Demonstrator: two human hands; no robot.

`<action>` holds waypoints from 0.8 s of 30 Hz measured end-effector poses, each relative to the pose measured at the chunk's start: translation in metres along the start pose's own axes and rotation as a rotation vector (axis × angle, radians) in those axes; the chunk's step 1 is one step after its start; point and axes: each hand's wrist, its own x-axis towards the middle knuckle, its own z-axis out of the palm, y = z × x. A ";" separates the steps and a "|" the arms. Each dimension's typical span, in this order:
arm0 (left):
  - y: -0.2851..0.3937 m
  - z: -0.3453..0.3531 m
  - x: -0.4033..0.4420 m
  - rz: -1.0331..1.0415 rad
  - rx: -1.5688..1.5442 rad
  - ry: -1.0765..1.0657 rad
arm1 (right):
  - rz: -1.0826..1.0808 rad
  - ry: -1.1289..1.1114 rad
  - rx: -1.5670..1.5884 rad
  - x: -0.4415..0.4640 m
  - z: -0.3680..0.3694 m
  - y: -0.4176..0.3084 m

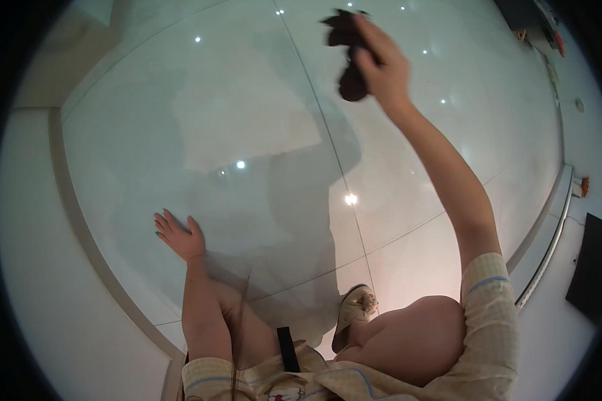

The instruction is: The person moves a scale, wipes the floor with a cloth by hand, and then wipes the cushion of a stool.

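1. Right hand (386, 70): at one o'clock from the picture's centre, arm stretched out, thumb and fingers clamped on a dark brown object (352, 77).
2. That object sits between twelve and one o'clock, over the pale tiled floor (261, 113); blur hides what it is.
3. Left hand (178, 239): between eight and nine o'clock, holding nothing visible, fingers spread apart. Whether its palm presses on the floor, I cannot tell.
4. A light-coloured shoe (354, 311) shows at five o'clock, a black strap (287, 349) near six.
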 end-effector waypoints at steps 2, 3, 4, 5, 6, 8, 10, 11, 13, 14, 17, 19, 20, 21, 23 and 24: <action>0.000 0.001 -0.002 0.012 -0.021 -0.011 | -0.013 -0.079 0.128 0.014 0.074 -0.011; 0.000 -0.002 -0.002 0.003 -0.011 -0.009 | -0.049 -0.116 0.094 0.016 0.111 -0.026; 0.001 -0.003 -0.001 0.013 -0.025 -0.013 | -0.077 -0.194 0.126 0.009 0.149 -0.041; 0.003 -0.004 0.000 0.021 -0.039 -0.014 | -0.108 -0.272 0.157 -0.001 0.183 -0.054; 0.004 -0.003 0.000 0.028 -0.037 -0.006 | 0.011 -0.476 0.278 -0.013 0.208 -0.071; 0.003 -0.004 0.000 0.029 -0.020 -0.003 | -0.102 -0.636 0.212 -0.064 0.255 -0.096; 0.005 -0.005 0.000 0.036 -0.013 -0.001 | -0.335 -0.581 0.028 -0.094 0.266 -0.103; 0.005 -0.005 0.001 0.036 -0.020 -0.001 | -0.378 -0.559 0.016 -0.096 0.256 -0.103; 0.006 -0.005 -0.001 0.026 -0.017 -0.003 | -0.440 -0.591 -0.016 -0.096 0.252 -0.091; 0.009 -0.006 -0.001 0.025 -0.023 -0.012 | -0.368 -0.633 -0.085 -0.088 0.245 -0.081; 0.010 -0.009 0.002 0.036 -0.023 -0.014 | -0.178 -0.567 -0.248 -0.079 0.215 -0.036; 0.011 -0.007 -0.002 0.028 -0.019 -0.009 | -0.136 -0.454 -0.315 -0.085 0.181 0.009; 0.009 -0.006 -0.002 0.027 -0.014 -0.011 | -0.080 -0.428 -0.355 -0.087 0.162 0.029; 0.007 -0.004 -0.001 0.030 -0.011 -0.012 | -0.022 -0.399 -0.397 -0.091 0.141 0.050; 0.007 -0.003 -0.001 0.036 -0.013 -0.008 | 0.043 -0.345 -0.449 -0.101 0.103 0.101; 0.007 -0.003 -0.001 0.033 -0.014 -0.002 | 0.089 -0.303 -0.473 -0.106 0.085 0.130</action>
